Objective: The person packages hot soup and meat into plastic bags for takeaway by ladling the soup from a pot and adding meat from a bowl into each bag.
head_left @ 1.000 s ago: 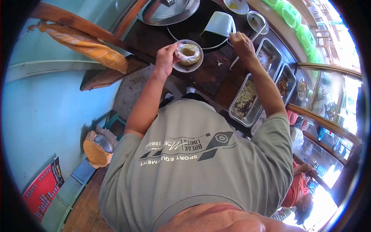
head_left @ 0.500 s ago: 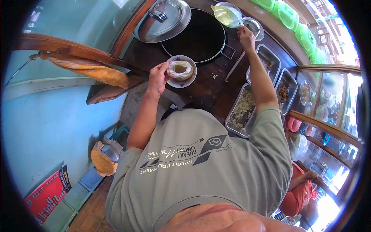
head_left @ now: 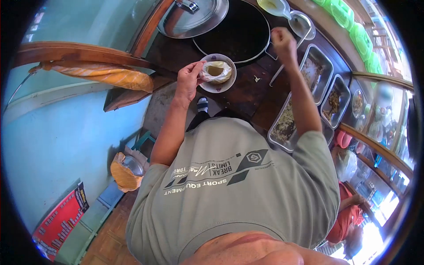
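My left hand (head_left: pixel 190 81) pinches the rim of a clear plastic bag (head_left: pixel 226 70). The bag stands open inside a white bowl (head_left: pixel 215 88) with purple marks and holds a brownish-yellow content. My right hand (head_left: pixel 285 44) is raised beside the big dark pot (head_left: pixel 234 33), its fingers curled; whether anything small is in them is hidden. Just beyond it sits a translucent plastic dipper (head_left: pixel 280 9) with pale yellow liquid, apart from the hand. A round clear lid or dish (head_left: pixel 304 25) lies near the dipper.
A metal lid (head_left: pixel 194 20) rests at the pot's left. Metal trays of food (head_left: pixel 316 66) (head_left: pixel 282 126) (head_left: pixel 336 99) line the right, under my right forearm. A rolled orange cloth (head_left: pixel 106 77) hangs at left. Another person in red (head_left: pixel 349 216) is at lower right.
My right hand has come away from the dipper's handle and drawn back toward me. My left hand keeps its pinch on the bag. The whole view has shifted slightly.
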Motion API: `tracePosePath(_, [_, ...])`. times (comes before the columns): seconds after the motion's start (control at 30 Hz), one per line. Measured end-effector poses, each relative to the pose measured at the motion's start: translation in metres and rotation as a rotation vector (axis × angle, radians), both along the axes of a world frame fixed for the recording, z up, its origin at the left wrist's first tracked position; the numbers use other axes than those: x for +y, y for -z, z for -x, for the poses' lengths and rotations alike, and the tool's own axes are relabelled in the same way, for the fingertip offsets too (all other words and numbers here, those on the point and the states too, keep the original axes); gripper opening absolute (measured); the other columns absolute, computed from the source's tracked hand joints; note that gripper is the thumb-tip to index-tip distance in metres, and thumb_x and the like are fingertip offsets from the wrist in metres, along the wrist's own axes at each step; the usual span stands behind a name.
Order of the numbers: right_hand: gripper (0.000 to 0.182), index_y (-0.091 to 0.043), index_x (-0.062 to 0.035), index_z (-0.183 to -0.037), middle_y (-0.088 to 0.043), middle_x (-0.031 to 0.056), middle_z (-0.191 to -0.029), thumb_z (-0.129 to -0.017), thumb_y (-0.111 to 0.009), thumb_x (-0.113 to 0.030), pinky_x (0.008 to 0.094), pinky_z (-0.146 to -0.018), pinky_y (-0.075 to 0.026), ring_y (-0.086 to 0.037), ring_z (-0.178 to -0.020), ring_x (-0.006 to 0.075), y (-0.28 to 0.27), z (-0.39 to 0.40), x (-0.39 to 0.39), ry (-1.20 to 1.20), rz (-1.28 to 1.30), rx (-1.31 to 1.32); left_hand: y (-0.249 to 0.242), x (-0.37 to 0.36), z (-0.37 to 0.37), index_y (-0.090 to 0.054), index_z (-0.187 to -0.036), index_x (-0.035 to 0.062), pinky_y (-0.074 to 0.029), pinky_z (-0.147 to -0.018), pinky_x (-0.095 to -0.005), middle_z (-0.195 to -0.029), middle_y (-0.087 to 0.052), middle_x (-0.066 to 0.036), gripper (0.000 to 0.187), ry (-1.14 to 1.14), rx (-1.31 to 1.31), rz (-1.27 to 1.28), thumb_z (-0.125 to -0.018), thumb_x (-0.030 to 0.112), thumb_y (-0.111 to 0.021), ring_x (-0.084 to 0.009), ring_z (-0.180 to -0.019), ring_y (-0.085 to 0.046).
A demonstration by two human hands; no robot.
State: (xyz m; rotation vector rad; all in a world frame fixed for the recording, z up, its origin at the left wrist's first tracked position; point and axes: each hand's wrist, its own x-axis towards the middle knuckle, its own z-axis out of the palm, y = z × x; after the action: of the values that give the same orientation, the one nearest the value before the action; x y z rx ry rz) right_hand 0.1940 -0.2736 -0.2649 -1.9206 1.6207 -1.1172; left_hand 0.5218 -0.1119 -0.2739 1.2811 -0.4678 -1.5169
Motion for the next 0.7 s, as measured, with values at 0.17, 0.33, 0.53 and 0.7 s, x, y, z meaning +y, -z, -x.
tracePosePath(0.17, [0.048,-0.057,0.004,-0.135,-0.071,0.0133,-0.098,-0.097,-0.068,-0.022,0.0294,-0.07,-0.056,-0.067,-0.08,0.0159,-0.002,-0.102,0.143,-0.124,-0.702,-0.512,-0.008,-0.003,-0.008,-0.071,-0.115,-0.001,-0.061,-0.067,-0.0249,-0.093,-0.071,-0.004,0.024,0.113,0.008,0.034,-0.1,0.017,-0.065,-0.0082,-0.072,-0.067])
tracePosePath(0.33, [0.05,-0.055,0.0084,-0.136,-0.07,0.0134,-0.1,-0.095,-0.069,-0.015,0.0269,-0.069,-0.055,-0.066,-0.08,0.0147,0.013,-0.16,0.158,0.085,-0.694,-0.732,-0.006,-0.006,-0.017,-0.071,-0.116,0.0,-0.061,-0.067,-0.0239,-0.096,-0.072,-0.005,0.023,0.219,0.012,0.068,-0.099,0.015,-0.067,-0.0077,-0.074,-0.067])
tracePosePath(0.53, [0.035,-0.065,0.0055,-0.125,-0.07,0.0111,-0.109,-0.093,-0.067,-0.008,0.0259,-0.083,-0.055,-0.067,-0.089,0.0142,-0.001,-0.158,0.163,0.123,-0.728,-1.074,-0.01,-0.012,-0.032,-0.069,-0.12,-0.0009,-0.062,-0.069,-0.0252,-0.102,-0.071,-0.008,0.027,0.378,-0.078,0.169,-0.097,0.011,-0.069,-0.0091,-0.078,-0.068])
tracePosePath(0.7, [0.029,-0.067,0.0062,-0.119,-0.068,0.0095,-0.105,-0.093,-0.064,-0.005,0.0243,-0.08,-0.051,-0.062,-0.088,0.0129,-0.012,-0.161,0.174,0.224,-0.546,-1.04,-0.019,-0.016,-0.036,-0.067,-0.125,-0.001,-0.063,-0.07,-0.026,-0.1,-0.069,-0.007,0.032,0.48,-0.18,0.251,-0.094,0.007,-0.07,-0.0091,-0.078,-0.067])
